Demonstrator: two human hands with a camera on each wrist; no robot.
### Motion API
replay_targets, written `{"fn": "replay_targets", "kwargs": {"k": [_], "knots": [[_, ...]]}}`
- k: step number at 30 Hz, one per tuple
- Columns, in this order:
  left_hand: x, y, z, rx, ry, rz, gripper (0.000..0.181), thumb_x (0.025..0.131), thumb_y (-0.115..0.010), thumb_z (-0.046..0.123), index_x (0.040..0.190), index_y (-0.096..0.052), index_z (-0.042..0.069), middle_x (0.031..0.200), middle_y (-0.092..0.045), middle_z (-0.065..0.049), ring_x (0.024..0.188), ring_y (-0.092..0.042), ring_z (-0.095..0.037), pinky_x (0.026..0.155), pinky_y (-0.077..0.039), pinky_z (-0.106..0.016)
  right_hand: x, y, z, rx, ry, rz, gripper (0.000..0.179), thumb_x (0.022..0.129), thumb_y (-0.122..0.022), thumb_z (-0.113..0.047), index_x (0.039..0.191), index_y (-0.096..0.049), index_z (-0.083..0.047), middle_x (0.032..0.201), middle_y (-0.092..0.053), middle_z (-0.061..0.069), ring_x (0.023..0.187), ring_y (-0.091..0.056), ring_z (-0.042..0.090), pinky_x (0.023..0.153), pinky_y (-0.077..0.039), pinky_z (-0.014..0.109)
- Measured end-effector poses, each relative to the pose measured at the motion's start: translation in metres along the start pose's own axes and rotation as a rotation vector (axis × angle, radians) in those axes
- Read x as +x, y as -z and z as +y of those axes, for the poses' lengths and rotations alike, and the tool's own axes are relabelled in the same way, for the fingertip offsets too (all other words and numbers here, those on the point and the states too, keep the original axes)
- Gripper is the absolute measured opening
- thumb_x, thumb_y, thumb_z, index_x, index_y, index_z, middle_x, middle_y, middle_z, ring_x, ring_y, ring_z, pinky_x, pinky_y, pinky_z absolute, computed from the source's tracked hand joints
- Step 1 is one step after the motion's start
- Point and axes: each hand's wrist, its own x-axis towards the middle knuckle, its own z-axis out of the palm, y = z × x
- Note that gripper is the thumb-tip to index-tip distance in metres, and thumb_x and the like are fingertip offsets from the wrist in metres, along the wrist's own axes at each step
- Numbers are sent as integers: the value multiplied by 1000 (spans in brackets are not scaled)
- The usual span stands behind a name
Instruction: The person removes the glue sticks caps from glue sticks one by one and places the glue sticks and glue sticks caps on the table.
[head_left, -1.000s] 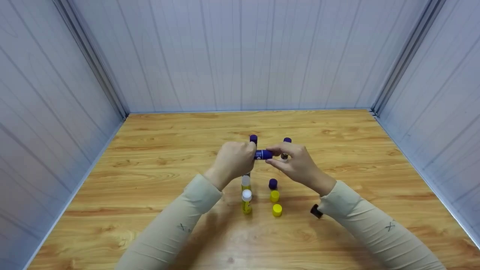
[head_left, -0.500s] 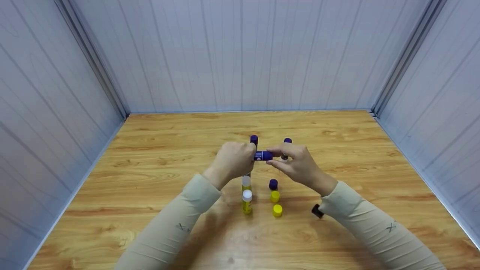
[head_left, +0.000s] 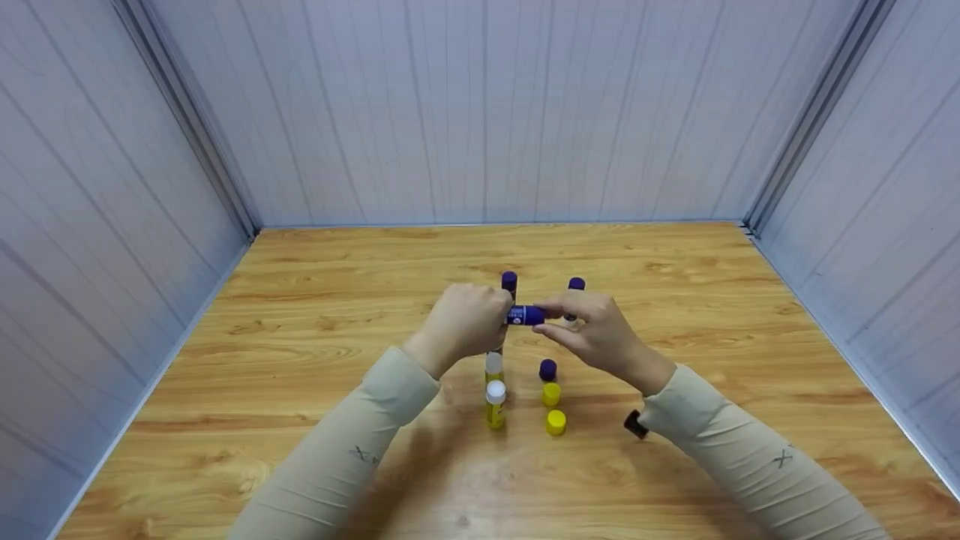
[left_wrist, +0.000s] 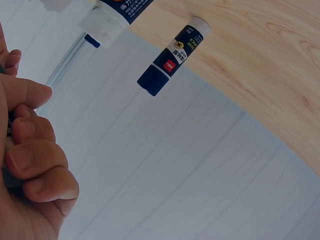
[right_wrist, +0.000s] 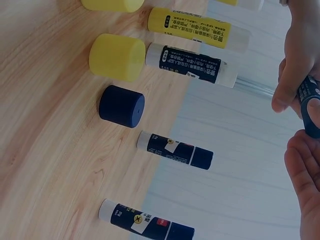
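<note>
In the head view my left hand (head_left: 466, 319) grips the body of a dark blue glue stick (head_left: 519, 315), held sideways above the table. The thumb and fingers of my right hand (head_left: 604, 330) pinch its blue capped end. Most of the stick's body is hidden inside the left fist. Curled fingers (left_wrist: 42, 155) show at the left edge of the left wrist view. Behind the hands stand two capped blue glue sticks, one at the left (head_left: 509, 280) and one at the right (head_left: 576, 284), the latter partly covered by the right hand.
Nearer stand yellow glue sticks with whitish tops, one in front (head_left: 496, 405). An uncapped blue glue stick (right_wrist: 190, 64) stands beside them. To their right are a blue cap (head_left: 548, 370) and two yellow caps (head_left: 556, 422). A dark cylindrical piece (head_left: 636, 424) lies by the right sleeve.
Both hands keep the same hold. The held glue stick has shifted only very slightly down and to the left; the things on the table stay put.
</note>
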Motion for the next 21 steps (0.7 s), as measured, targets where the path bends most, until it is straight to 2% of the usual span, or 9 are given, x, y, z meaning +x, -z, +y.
{"fn": "replay_targets", "kwargs": {"k": [9, 13, 15, 18, 21], "knots": [[1, 5, -1, -7, -14, -20, 14, 97, -77, 18, 90, -73, 7, 74, -71, -6, 58, -53, -17, 62, -62, -43, 1, 0, -2, 4, 27, 15, 25, 89, -87, -1, 114, -81, -1, 101, -83, 10, 84, -78, 26, 64, -65, 36], [1, 7, -6, -58, -25, -45, 10, 95, -75, 15, 90, -73, 6, 75, -71, -7, 60, -53, -19, 63, -62, -45, 1, 3, 0, -16, 68, 8, 26, 90, -87, -2, 115, -81, -2, 102, -83, 10, 83, -78, 25, 64, -64, 34], [-2, 8, -13, -92, 3, -68, 7, 93, -73, 10, 88, -71, 5, 75, -69, -7, 61, -53, -19, 64, -62, -46, -1, 7, 5, -32, 80, 17, 26, 90, -86, 0, 115, -81, -1, 102, -83, 11, 83, -77, 25, 66, -64, 34], [-8, 9, -28, -109, 86, -89, 8, 91, -72, 6, 84, -68, 6, 73, -65, -7, 63, -52, -20, 65, -61, -47, -6, 17, 15, -84, 66, 72, 27, 86, -88, 5, 112, -81, 1, 101, -83, 13, 82, -78, 25, 70, -65, 36], [-15, 10, -43, -86, 150, -69, 11, 91, -72, 7, 81, -67, 6, 72, -65, -7, 62, -54, -21, 64, -61, -47, -12, 25, 25, -122, 23, 124, 30, 81, -89, 9, 109, -81, 3, 98, -82, 14, 82, -78, 26, 74, -66, 38]]}}
